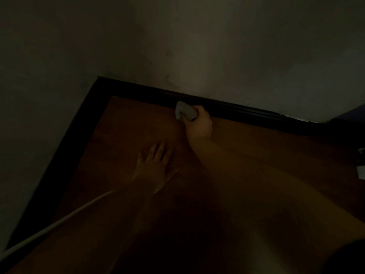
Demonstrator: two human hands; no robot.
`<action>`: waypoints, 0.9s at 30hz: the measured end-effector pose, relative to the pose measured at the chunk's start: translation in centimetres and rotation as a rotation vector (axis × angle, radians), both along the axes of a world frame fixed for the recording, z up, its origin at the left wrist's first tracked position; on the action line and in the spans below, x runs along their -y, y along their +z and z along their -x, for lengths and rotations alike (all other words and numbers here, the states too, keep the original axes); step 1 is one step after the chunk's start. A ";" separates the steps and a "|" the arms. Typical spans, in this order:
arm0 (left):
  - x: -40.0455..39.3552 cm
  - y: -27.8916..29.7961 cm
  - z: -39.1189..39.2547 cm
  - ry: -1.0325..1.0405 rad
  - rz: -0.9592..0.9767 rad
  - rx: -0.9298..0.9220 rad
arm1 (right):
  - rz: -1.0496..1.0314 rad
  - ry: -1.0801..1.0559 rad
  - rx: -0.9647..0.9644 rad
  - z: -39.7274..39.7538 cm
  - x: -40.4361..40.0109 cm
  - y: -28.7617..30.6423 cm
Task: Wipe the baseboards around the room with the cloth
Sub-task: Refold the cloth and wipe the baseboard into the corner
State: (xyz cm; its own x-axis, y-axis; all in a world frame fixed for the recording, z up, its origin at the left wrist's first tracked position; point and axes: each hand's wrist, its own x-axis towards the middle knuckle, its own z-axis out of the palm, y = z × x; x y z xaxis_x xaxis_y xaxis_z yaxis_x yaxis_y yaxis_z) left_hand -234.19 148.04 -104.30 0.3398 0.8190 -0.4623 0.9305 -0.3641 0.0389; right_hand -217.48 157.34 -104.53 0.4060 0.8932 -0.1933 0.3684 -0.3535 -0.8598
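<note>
Dim corner of room, head view. Right hand (198, 123) curled round crumpled pale grey cloth (184, 112), pressing it against lower face of dark, glossy black baseboard (237, 110) along far wall, some way right of corner. Left hand (156, 165) spread flat, fingers straight, resting palm-down on reddish-brown wooden floor (128, 125), apparently as a brace. Second run of black baseboard (65, 145) along left wall, meeting first at corner. White cable (65, 216) lying across floor at lower left, passing near left forearm. Pale plastered wall (217, 46) above, faintly marked near corner. Step in hand, by judgement: wiping far-wall strip, mid-run. Next move likely calls for sliding cloth along strip toward corner under steady pressure, then turning onto left-wall strip, with care over cable. Small pale objects at right edge too dark to identify.
</note>
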 end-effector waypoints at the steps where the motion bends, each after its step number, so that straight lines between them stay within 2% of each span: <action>1: -0.2 -0.1 -0.4 0.000 0.004 0.004 | -0.003 -0.009 0.014 -0.7 0.2 -0.1; 7: -0.9 -0.3 -3.3 -0.157 0.042 0.002 | -0.016 0.020 0.142 -6.8 2.6 -0.2; 14: -1.3 -0.1 -7.7 -0.375 0.042 -0.030 | 0.016 -0.152 0.210 -15.4 7.0 0.5; 23: -1.4 0.8 -12.3 -0.424 0.145 -0.049 | 0.145 -0.247 0.373 -24.1 10.4 2.0; 27: -1.4 0.6 -12.6 -0.410 0.146 -0.063 | 0.148 -0.404 0.333 -24.9 11.0 1.7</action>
